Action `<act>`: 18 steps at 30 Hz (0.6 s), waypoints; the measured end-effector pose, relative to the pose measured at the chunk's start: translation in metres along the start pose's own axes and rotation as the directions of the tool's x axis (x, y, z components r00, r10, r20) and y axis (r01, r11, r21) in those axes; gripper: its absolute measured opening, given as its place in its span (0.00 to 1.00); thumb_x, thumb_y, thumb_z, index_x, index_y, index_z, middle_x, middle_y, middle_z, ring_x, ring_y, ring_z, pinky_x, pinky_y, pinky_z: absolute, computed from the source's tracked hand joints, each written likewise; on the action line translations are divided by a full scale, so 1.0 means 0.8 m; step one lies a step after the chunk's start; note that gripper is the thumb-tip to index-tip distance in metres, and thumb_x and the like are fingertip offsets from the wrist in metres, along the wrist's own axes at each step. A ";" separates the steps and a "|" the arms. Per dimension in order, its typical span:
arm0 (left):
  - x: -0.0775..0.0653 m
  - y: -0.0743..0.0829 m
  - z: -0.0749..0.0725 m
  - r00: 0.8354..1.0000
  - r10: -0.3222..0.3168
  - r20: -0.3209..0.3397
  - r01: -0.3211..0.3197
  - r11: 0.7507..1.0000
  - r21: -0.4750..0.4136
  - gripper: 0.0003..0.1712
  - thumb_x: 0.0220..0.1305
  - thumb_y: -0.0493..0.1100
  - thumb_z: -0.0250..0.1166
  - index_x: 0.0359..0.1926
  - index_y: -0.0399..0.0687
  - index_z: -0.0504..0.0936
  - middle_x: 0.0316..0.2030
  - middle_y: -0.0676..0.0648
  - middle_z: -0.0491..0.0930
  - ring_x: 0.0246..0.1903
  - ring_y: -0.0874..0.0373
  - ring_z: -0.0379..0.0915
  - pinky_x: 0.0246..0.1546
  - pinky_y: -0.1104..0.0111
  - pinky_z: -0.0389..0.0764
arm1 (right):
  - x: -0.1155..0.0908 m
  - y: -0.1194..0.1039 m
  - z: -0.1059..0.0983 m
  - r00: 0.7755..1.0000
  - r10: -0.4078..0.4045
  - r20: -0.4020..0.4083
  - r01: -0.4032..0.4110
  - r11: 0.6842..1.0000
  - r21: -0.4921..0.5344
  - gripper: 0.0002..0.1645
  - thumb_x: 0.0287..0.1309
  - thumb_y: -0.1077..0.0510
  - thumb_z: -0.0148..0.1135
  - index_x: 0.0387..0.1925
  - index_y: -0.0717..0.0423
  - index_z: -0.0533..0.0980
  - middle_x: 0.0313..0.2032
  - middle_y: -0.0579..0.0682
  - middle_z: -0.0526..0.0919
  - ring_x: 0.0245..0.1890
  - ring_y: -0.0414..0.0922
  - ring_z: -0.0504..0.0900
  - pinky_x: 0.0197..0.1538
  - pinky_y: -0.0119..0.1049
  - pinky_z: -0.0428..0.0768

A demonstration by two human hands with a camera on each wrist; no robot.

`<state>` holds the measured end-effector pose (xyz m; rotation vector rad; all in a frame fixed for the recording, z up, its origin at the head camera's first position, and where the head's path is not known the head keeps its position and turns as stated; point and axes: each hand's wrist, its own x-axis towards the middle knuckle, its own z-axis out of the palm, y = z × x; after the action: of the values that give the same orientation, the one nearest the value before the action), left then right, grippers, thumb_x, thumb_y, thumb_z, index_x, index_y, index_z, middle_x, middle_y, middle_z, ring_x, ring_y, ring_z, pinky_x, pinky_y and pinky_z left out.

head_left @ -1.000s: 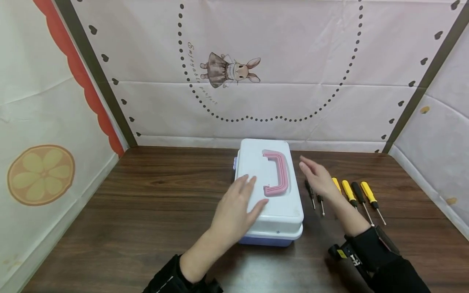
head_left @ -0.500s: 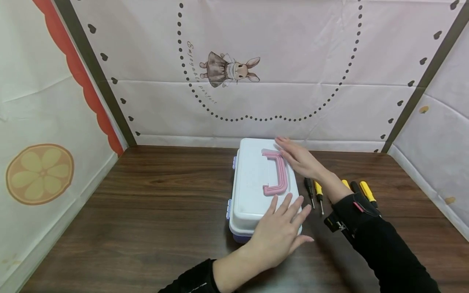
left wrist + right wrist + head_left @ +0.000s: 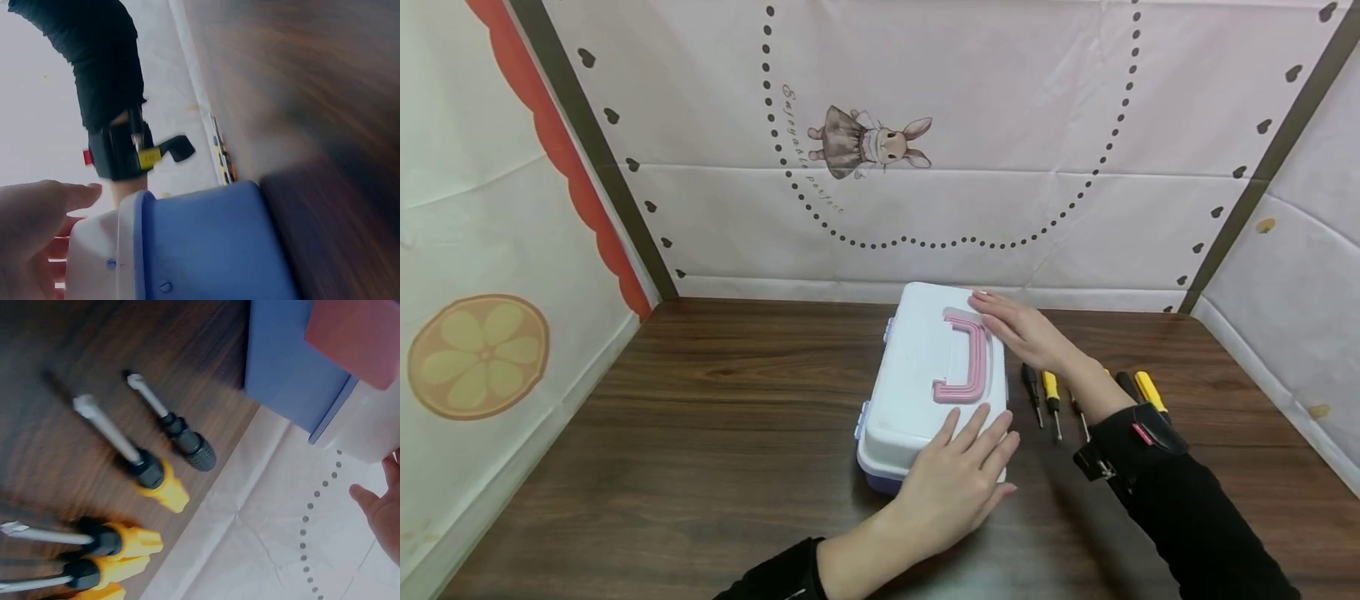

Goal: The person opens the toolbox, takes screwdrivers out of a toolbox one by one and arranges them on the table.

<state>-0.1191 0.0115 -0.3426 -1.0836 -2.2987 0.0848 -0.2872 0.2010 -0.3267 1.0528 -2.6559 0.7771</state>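
Note:
A toolbox [image 3: 902, 375] with a white lid and blue base stands on the table, slightly turned. Its pink handle [image 3: 976, 358] lies folded flat on the lid. My left hand [image 3: 951, 479] rests its straight, spread fingers over the near right corner of the lid. At the far right corner, my right hand [image 3: 1026, 333] lays its extended fingers along the lid's edge. The left wrist view shows the blue base [image 3: 206, 244] from its near end, beside the left hand [image 3: 28, 225]. A pinkish-red piece [image 3: 356, 337] on the box's side appears in the right wrist view.
Several screwdrivers lie in a row right of the toolbox, partly under my right forearm. Among them are a small black screwdriver [image 3: 181, 437] and a yellow-handled screwdriver [image 3: 153, 478]. A white printed cloth [image 3: 1000, 125] hangs behind the wooden table [image 3: 700, 433].
My left hand has moved right across the lid to its near right corner. My right hand has come left from above the screwdrivers onto the box. The toolbox has turned slightly clockwise.

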 end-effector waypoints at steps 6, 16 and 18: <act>-0.021 -0.017 -0.005 0.987 -0.023 -0.159 0.010 0.997 -0.080 0.20 0.56 0.54 0.58 0.45 0.47 0.80 0.51 0.48 0.74 0.52 0.53 0.67 0.51 0.59 0.68 | -0.025 -0.011 0.003 0.995 0.075 -0.062 -0.077 0.996 -0.032 0.26 0.65 0.51 0.42 0.61 0.58 0.62 0.62 0.55 0.60 0.64 0.51 0.51 0.60 0.51 0.53; -0.053 -0.040 -0.023 0.972 -0.152 -0.177 0.122 0.978 -0.168 0.16 0.50 0.40 0.66 0.42 0.43 0.81 0.45 0.47 0.78 0.48 0.53 0.72 0.44 0.59 0.73 | -0.063 -0.052 0.013 0.952 0.208 -0.223 -0.239 0.964 -0.120 0.27 0.63 0.49 0.46 0.59 0.59 0.65 0.60 0.57 0.64 0.62 0.53 0.57 0.57 0.53 0.58; -0.058 -0.044 -0.026 0.968 -0.189 -0.165 0.158 0.970 -0.184 0.17 0.48 0.36 0.65 0.43 0.40 0.80 0.45 0.45 0.77 0.47 0.51 0.72 0.44 0.59 0.73 | -0.071 -0.060 0.014 0.948 0.218 -0.232 -0.255 0.956 -0.143 0.27 0.63 0.48 0.46 0.59 0.58 0.65 0.59 0.57 0.64 0.61 0.54 0.58 0.57 0.54 0.58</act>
<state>-0.1091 -0.0497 -0.3375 -0.9236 -2.2543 -0.2737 -0.2129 0.1992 -0.3362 0.5774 -2.6326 0.6470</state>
